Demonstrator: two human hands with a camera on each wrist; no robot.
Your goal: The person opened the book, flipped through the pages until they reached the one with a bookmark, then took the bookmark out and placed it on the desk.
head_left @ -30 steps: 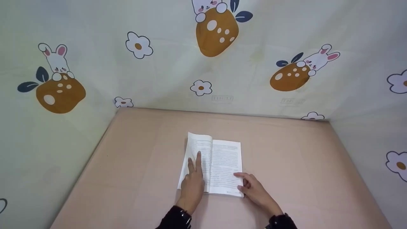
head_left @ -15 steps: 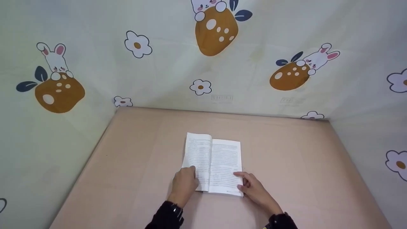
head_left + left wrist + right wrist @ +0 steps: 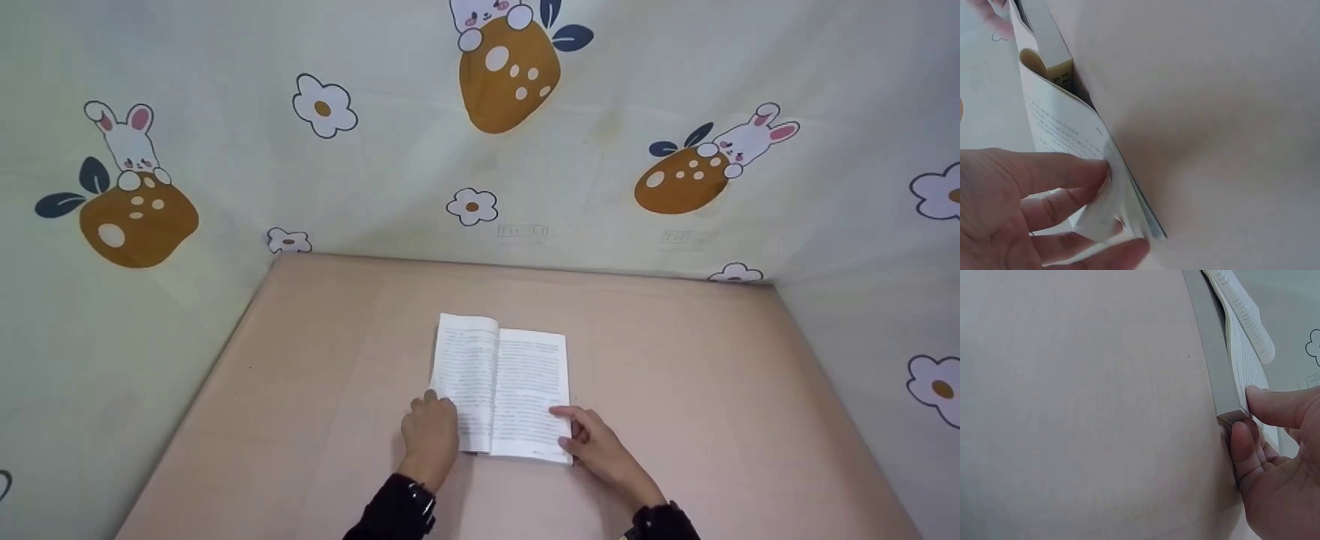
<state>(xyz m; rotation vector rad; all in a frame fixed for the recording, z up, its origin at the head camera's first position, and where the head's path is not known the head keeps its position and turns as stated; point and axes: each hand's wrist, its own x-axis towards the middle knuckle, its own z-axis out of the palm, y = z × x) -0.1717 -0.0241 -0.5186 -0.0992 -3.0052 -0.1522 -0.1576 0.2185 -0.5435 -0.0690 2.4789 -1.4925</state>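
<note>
An open paperback book (image 3: pixel 531 375) lies on the table, its right side a thick block and its left pages bowed up near the spine. My left hand (image 3: pixel 431 435) holds the outer edge of the left-hand pages near the lower corner. In the left wrist view the thumb presses on the printed page (image 3: pixel 1067 126) while the other fingers curl at the leaf's edge. My right hand (image 3: pixel 604 454) grips the book's lower right edge. The right wrist view shows its thumb on top of the page block (image 3: pixel 1224 377) and fingers against its side and underneath.
The table (image 3: pixel 337 360) has a plain pinkish-beige cover. Pale cloth walls (image 3: pixel 390 165) printed with rabbits, orange fruit and flowers rise at its back and both sides. Dark sleeves (image 3: pixel 394 506) cover both forearms.
My left hand has slid from lying across the left page, two fingers extended, to its outer edge, where the fingers now curl. The left page has flattened somewhat. My right hand stays put.
</note>
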